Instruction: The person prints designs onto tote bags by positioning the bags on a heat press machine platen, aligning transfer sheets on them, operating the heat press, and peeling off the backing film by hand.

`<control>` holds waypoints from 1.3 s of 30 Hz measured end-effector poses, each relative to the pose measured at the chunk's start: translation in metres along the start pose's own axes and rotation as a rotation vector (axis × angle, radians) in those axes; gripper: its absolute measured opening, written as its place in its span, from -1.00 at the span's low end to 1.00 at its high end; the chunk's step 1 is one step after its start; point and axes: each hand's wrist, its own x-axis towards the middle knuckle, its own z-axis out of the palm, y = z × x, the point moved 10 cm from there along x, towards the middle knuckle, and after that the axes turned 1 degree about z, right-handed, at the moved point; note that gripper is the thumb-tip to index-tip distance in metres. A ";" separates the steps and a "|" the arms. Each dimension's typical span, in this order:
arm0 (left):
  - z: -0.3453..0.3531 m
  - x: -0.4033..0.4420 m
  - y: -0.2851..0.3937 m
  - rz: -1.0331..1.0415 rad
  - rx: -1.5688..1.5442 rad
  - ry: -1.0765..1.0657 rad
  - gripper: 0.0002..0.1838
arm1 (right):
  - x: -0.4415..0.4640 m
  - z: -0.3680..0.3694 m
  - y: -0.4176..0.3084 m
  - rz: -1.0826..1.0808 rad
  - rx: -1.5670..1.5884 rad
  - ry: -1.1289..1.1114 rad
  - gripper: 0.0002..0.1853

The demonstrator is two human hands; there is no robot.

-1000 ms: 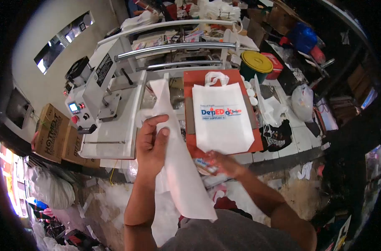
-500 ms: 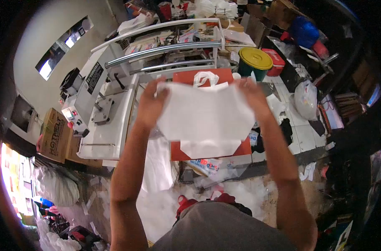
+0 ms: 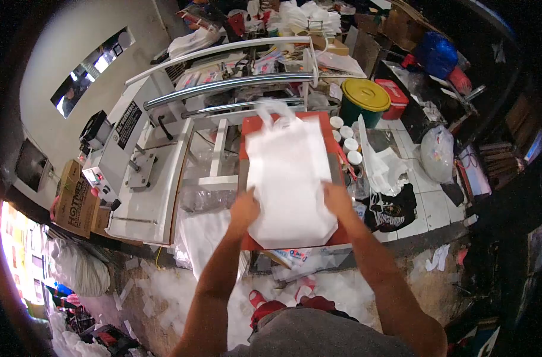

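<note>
Both hands are drawn nearly closed at the sides of the white bag (image 3: 290, 178): the left hand (image 3: 246, 209) has its left edge and the right hand (image 3: 337, 201) its right edge, both nearer the bottom end than the handles (image 3: 275, 112). Blur hides how each finger sits. The bag lies over the red board (image 3: 251, 125), its blank face up, its bottom end near the board's near edge and its handles at the far edge; whether it rests flat everywhere I cannot tell. The step in hand looks like spreading and squaring the bag there. The next move seems to call for even tension on both sides, bringing it straight and crease-free before letting go. White-lidded jars (image 3: 350, 144) stand beyond the board's right edge, and the press (image 3: 113, 157) is to its left.
</note>
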 end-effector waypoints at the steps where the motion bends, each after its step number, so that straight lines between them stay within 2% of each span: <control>1: 0.014 -0.017 -0.011 -0.049 0.021 -0.010 -0.47 | -0.019 0.021 0.015 0.008 -0.006 0.020 -0.70; 8: -0.005 -0.037 0.013 0.074 0.068 0.167 -0.46 | -0.044 0.005 0.010 -0.110 -0.005 0.259 -0.75; 12: -0.007 -0.045 0.023 0.112 0.128 0.219 -0.47 | -0.051 0.002 0.012 -0.098 -0.046 0.258 -0.77; 14: -0.008 -0.047 0.025 0.121 0.149 0.231 -0.47 | -0.044 0.018 0.030 -0.025 -0.071 0.154 -0.71; 18: -0.015 -0.045 0.032 0.105 0.183 0.236 -0.48 | -0.040 -0.005 0.005 0.094 -0.164 0.161 -0.64; 20: -0.021 -0.045 0.036 0.081 0.198 0.225 -0.48 | -0.030 0.003 -0.032 -0.172 -0.161 0.124 -0.48; 22: -0.034 -0.045 0.048 0.139 0.233 0.329 -0.50 | -0.028 0.027 -0.050 -0.215 -0.213 0.047 -0.41; 23: -0.030 -0.039 0.048 0.133 0.235 0.327 -0.50 | -0.029 0.043 -0.057 -0.259 -0.263 -0.030 -0.34; 25: 0.004 -0.018 0.067 0.275 0.007 0.096 -0.53 | -0.033 0.056 -0.053 -0.263 -0.265 -0.066 -0.31; 26: 0.020 -0.011 0.083 0.379 -0.024 0.027 -0.48 | -0.032 0.063 -0.051 -0.263 -0.271 -0.098 -0.28; 28: 0.046 0.005 0.104 0.471 0.155 -0.048 -0.38 | -0.035 0.067 -0.051 -0.258 -0.271 -0.131 -0.27; 31: 0.074 0.077 0.076 0.379 0.320 0.026 -0.29 | -0.028 0.065 -0.051 -0.262 -0.285 -0.121 -0.27; 34: 0.074 0.148 0.049 0.205 0.379 -0.026 -0.27 | -0.026 0.068 -0.050 -0.247 -0.297 -0.159 -0.26; 37: 0.076 0.178 0.042 0.152 0.362 -0.003 -0.27 | -0.025 0.072 -0.047 -0.217 -0.299 -0.191 -0.25; 39: 0.078 0.175 0.041 0.166 0.371 0.001 -0.28 | -0.028 0.065 -0.052 -0.240 -0.309 -0.138 -0.27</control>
